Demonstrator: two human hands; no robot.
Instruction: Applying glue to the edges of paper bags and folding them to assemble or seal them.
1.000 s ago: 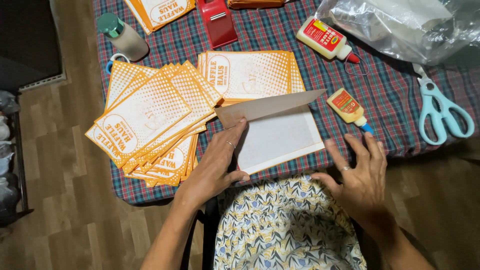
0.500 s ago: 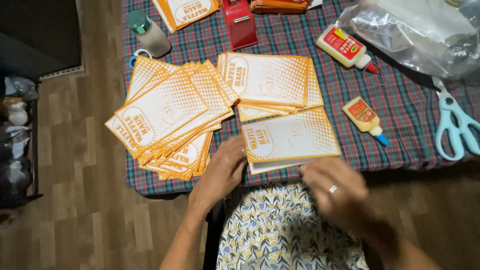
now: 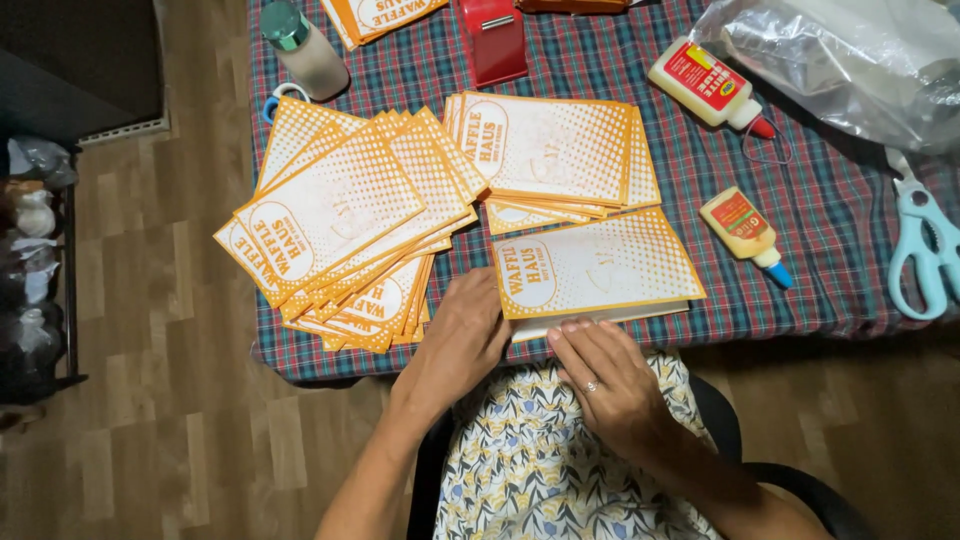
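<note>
An orange-and-white printed paper bag [image 3: 600, 265] lies folded flat at the near edge of the plaid-covered table [image 3: 820, 260]. My left hand [image 3: 462, 335] rests flat against the bag's left edge, fingers pointing up toward it. The fingertips of my right hand [image 3: 610, 380], which wears a ring, press on the bag's lower edge. A fanned pile of the same bags [image 3: 345, 225] lies to the left. Another neat stack [image 3: 550, 150] sits behind the folded bag.
Two glue bottles [image 3: 745, 232] [image 3: 705, 88] lie to the right, light blue scissors [image 3: 925, 250] at the far right edge. A clear plastic bag [image 3: 850, 55] is at the back right, a red dispenser [image 3: 495, 38] and a green-capped bottle [image 3: 303, 45] at the back. Wooden floor on the left.
The paper flap that stood open a second ago is folded down, so the printed side faces up. My right hand moved left from the table edge onto the bag's lower edge.
</note>
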